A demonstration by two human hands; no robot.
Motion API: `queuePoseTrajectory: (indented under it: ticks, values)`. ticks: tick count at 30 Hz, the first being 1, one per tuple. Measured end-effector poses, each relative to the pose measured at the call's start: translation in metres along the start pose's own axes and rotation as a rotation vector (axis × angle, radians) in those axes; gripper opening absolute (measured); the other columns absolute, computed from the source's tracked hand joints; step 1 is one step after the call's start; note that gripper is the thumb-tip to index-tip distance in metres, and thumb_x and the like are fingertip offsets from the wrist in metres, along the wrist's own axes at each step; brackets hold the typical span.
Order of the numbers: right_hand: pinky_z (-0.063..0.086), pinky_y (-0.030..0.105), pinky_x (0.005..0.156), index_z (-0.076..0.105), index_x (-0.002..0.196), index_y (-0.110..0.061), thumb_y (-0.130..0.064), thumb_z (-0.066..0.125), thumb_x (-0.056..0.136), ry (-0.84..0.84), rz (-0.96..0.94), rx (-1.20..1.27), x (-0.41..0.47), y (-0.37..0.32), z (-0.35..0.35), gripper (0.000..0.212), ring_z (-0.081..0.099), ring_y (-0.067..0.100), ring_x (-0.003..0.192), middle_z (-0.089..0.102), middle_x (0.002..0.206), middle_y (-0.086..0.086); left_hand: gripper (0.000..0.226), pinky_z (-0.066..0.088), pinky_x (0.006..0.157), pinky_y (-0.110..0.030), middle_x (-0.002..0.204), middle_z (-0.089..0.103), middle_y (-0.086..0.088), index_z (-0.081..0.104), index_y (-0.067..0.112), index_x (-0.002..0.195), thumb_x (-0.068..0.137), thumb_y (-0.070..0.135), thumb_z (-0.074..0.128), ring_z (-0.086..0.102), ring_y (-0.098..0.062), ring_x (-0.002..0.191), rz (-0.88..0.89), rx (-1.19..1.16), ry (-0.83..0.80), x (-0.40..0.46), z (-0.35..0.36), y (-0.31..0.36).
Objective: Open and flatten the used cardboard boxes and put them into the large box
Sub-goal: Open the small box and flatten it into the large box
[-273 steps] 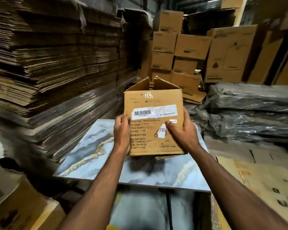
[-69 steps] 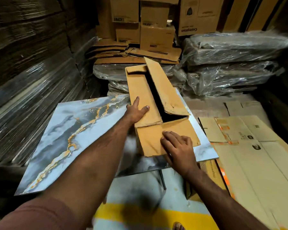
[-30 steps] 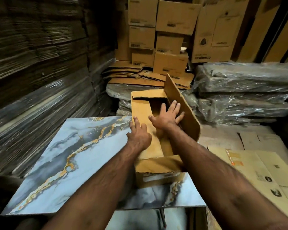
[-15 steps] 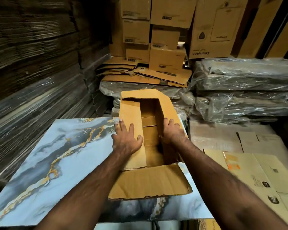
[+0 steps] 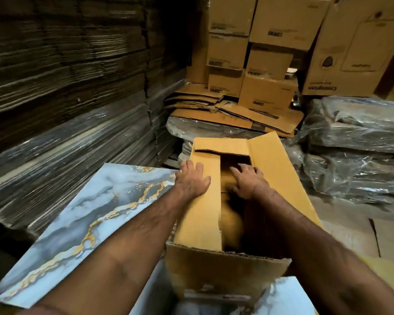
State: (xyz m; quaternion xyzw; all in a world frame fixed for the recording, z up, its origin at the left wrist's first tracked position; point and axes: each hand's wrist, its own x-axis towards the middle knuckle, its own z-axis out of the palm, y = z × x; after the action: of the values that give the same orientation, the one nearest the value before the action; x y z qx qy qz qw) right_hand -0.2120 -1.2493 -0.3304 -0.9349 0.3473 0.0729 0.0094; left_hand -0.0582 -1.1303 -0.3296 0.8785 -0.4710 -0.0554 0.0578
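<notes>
Brown cardboard box point(image 5: 234, 223) sits half-opened at the right edge of the blue marbled slab point(image 5: 96, 214), overhanging it. Left hand point(image 5: 192, 180) presses flat on one flap, and the right hand point(image 5: 248, 180) reaches inside with fingers relaxed, grasping nothing. Push down too hard and the box could slide off that edge, I reckon.

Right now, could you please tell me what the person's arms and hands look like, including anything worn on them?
Both forearms are bare, with no sleeve in view. The left hand and right hand wear no gloves, and no watch, ring or bracelet shows. Motion blur softens finer detail.
</notes>
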Motion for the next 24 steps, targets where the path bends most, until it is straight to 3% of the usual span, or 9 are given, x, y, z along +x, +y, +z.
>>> queuePoseTrajectory:
  ticks: [5, 11, 15, 19, 21, 24]
  values:
    - [0.024, 0.048, 0.117, 0.026, 0.153, -0.022, -0.047, 0.051, 0.095, -0.066, -0.020, -0.084, 0.043, 0.002, 0.002, 0.067, 0.030, 0.032, 0.142, 0.030, 0.155, 0.013, 0.059, 0.039, 0.104, -0.053, 0.146, 0.025, -0.021, 0.032, 0.018, 0.141, 0.095, 0.053, 0.040, 0.032, -0.040, 0.135, 0.005, -0.128, -0.092, 0.055, 0.005, -0.009]
    - [0.033, 0.051, 0.109, 0.034, 0.142, -0.023, -0.041, 0.055, 0.091, 0.053, 0.088, -0.073, 0.089, -0.006, 0.012, 0.057, 0.037, 0.034, 0.131, 0.037, 0.143, 0.014, 0.060, 0.043, 0.099, -0.049, 0.154, 0.014, -0.024, 0.029, 0.015, 0.142, 0.095, 0.049, 0.043, 0.037, -0.042, 0.131, -0.001, -0.170, 0.016, 0.105, 0.014, 0.001]
    - [0.016, 0.053, 0.119, 0.010, 0.156, -0.024, -0.044, 0.054, 0.092, 0.141, 0.149, -0.080, 0.107, -0.001, 0.018, 0.080, 0.013, 0.039, 0.147, 0.013, 0.158, 0.022, 0.072, 0.041, 0.102, -0.047, 0.161, 0.003, -0.024, 0.020, 0.024, 0.155, 0.094, 0.055, 0.041, 0.034, -0.042, 0.136, -0.004, -0.113, 0.077, 0.117, 0.021, 0.007]
    - [0.002, 0.054, 0.120, -0.007, 0.157, -0.024, -0.046, 0.057, 0.091, 0.206, 0.156, -0.073, 0.133, 0.017, 0.006, 0.094, -0.017, 0.038, 0.150, -0.027, 0.159, 0.019, 0.081, 0.046, 0.094, -0.045, 0.161, 0.001, -0.024, 0.017, 0.026, 0.157, 0.089, 0.068, 0.034, 0.035, -0.040, 0.132, 0.027, 0.009, 0.121, 0.117, 0.031, 0.009]
    - [0.002, 0.057, 0.120, -0.010, 0.157, -0.026, -0.045, 0.055, 0.092, 0.218, 0.156, -0.062, 0.150, 0.025, -0.006, 0.093, -0.019, 0.036, 0.149, -0.031, 0.159, 0.014, 0.083, 0.047, 0.092, -0.043, 0.162, 0.002, -0.023, 0.018, 0.025, 0.157, 0.088, 0.069, 0.033, 0.037, -0.039, 0.131, 0.030, 0.000, 0.138, 0.117, 0.033, 0.008]
    - [0.003, 0.065, 0.118, -0.010, 0.156, -0.029, -0.049, 0.054, 0.093, 0.132, 0.149, -0.024, 0.174, 0.035, -0.021, 0.093, -0.014, 0.035, 0.151, -0.022, 0.163, 0.008, 0.083, 0.047, 0.091, -0.041, 0.162, 0.000, -0.022, 0.018, 0.025, 0.157, 0.088, 0.068, 0.035, 0.036, -0.039, 0.132, 0.025, 0.001, 0.141, 0.118, 0.033, 0.007]
